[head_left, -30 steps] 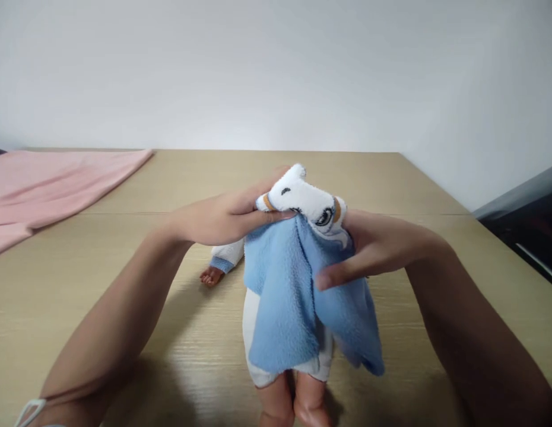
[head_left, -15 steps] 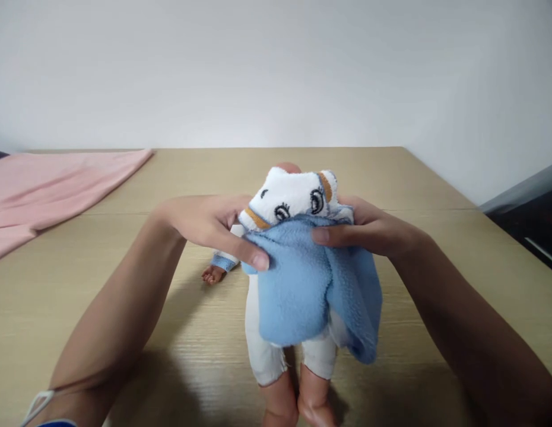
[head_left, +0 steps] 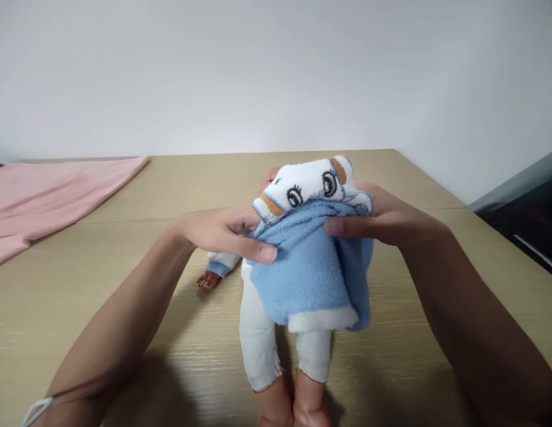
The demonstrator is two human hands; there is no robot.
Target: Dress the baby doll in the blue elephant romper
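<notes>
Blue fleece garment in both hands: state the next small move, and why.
Perhaps draw the left hand and right hand slightly apart to smooth the blue fleece garment: folds bunch between them while both hold it over the doll.

Plain whitish wall (head_left: pixel 276 77) fills the back. Pale wood-grain table (head_left: pixel 205 184) runs up to it, thin seam (head_left: pixel 116 222) crossing the top. Dark object (head_left: pixel 529 219) sits at right edge, maybe furniture, hard to tell. Soft light, blurry shadows (head_left: pixel 155 379) on table.

Indoors, sort of place unclear: wooden table (head_left: pixel 191 184), white wall (head_left: pixel 276 77).
</notes>
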